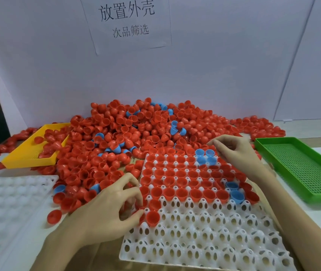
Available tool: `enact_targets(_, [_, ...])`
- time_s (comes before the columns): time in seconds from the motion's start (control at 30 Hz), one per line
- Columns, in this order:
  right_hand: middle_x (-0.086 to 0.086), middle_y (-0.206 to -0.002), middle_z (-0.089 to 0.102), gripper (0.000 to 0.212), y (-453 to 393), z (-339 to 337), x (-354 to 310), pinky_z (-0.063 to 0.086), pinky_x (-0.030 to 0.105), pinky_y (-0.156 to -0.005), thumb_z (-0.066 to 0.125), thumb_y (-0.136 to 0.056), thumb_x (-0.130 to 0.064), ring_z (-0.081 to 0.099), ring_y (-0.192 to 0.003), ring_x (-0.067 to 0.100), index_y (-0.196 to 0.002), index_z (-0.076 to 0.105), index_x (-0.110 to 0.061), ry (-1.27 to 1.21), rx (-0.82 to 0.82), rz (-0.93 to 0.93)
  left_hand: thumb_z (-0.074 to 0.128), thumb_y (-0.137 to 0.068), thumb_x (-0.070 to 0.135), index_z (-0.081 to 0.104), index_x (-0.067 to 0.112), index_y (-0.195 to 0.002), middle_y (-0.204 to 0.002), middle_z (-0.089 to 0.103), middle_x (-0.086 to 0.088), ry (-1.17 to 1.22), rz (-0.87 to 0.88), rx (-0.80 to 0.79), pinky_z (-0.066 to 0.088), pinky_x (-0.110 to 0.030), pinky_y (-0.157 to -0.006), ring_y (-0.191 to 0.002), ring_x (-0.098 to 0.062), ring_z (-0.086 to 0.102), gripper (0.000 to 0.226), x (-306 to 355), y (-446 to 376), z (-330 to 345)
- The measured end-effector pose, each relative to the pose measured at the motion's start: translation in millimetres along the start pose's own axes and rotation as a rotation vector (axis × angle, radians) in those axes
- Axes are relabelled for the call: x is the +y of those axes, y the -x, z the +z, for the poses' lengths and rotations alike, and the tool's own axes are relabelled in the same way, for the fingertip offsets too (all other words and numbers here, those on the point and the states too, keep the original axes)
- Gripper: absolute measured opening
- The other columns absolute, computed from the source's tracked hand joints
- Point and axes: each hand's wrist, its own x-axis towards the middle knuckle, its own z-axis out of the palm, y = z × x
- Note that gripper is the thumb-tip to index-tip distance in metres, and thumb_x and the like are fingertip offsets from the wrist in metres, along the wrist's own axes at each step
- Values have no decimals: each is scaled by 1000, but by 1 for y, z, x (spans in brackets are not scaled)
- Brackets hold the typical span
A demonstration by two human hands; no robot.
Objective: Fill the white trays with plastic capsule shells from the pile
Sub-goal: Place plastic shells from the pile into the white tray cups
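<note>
A big pile of red and blue capsule shells [128, 133] lies against the back wall. In front of me sits a white tray [204, 237] whose far rows hold red shells and a few blue ones; its near rows are bare. My left hand [106, 208] is at the tray's left edge, fingers curled around red shells [139, 209] beside a seated red shell [152, 218]. My right hand [235, 153] hovers over the tray's far right corner with curled fingers near the blue shells [204, 156]; nothing shows in its grip.
A second white tray [9, 202] lies at the left. A yellow tray [28, 153] with some red shells sits at the back left. A green perforated tray [302, 167] stands at the right. A paper sign hangs on the wall.
</note>
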Motion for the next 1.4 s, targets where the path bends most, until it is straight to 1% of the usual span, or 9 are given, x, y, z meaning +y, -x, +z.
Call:
enact_targets(0.13, [-11,-62,65,21,0,-1,1,42,11,-52,61,-107,-14,53,-54,-1,-100,80,-17,13,5,-9,61,-102,41,65,38,-94,-115,56,15,53,33,166,49,-17,-81,-96,-16,62,10,-3,-30,-8])
enact_targets(0.23, [-11,-63,66,21,1,0,2,43,11,-52,61,-106,-14,55,-55,0,-99,80,-18,26,7,-27,52,-104,50,65,39,-118,-126,52,25,51,-16,189,41,-11,-96,-117,3,54,22,-15,-72,3])
enact_targets(0.4, [-8,-73,72,20,1,-5,6,47,17,-58,61,-105,-12,60,-61,5,-101,79,-20,155,94,-51,38,-108,53,52,30,-148,-153,43,18,138,-166,179,31,-36,-124,-144,0,36,48,-36,-125,30])
enact_targets(0.6, [4,-100,75,15,-4,-22,17,54,35,-82,62,-104,-11,68,-89,19,-112,75,-9,476,379,-41,15,-100,76,36,36,-156,-161,39,15,152,-282,163,30,-33,-120,-147,-6,36,72,-50,-132,47])
enact_targets(0.8, [4,-67,73,28,-1,-36,24,61,48,-76,55,-109,-31,71,-64,26,-102,72,-10,592,268,220,19,-105,66,37,29,-156,-161,40,9,98,-327,176,31,-35,-122,-148,-12,38,66,-48,-132,48])
enact_targets(1.0, [1,-59,73,31,-1,-39,27,62,36,-62,49,-110,-38,69,-43,11,-95,67,-17,593,212,332,22,-108,58,42,25,-154,-159,44,8,99,-327,232,31,-34,-121,-146,-13,40,59,-42,-128,45])
enact_targets(1.13, [3,-56,73,35,-1,-48,30,61,35,-54,45,-112,-39,71,-45,16,-93,64,-15,519,192,448,17,-104,58,61,21,-125,-108,67,8,-26,-283,474,45,-35,-103,-106,-14,58,61,-34,-118,31])
enact_targets(1.2, [5,-55,73,35,-1,-46,28,61,34,-53,43,-112,-41,73,-49,21,-90,60,-20,470,111,519,16,-104,54,61,20,-113,-79,58,12,-139,-296,465,46,-40,-93,-81,-15,55,57,-34,-114,26])
enact_targets(1.4, [6,-58,73,47,-2,-36,28,62,33,-51,46,-110,-45,73,-49,19,-89,69,-10,452,144,485,25,-104,58,51,30,-79,-49,51,7,-6,-345,425,37,-30,-61,-55,-11,55,46,-26,-115,29])
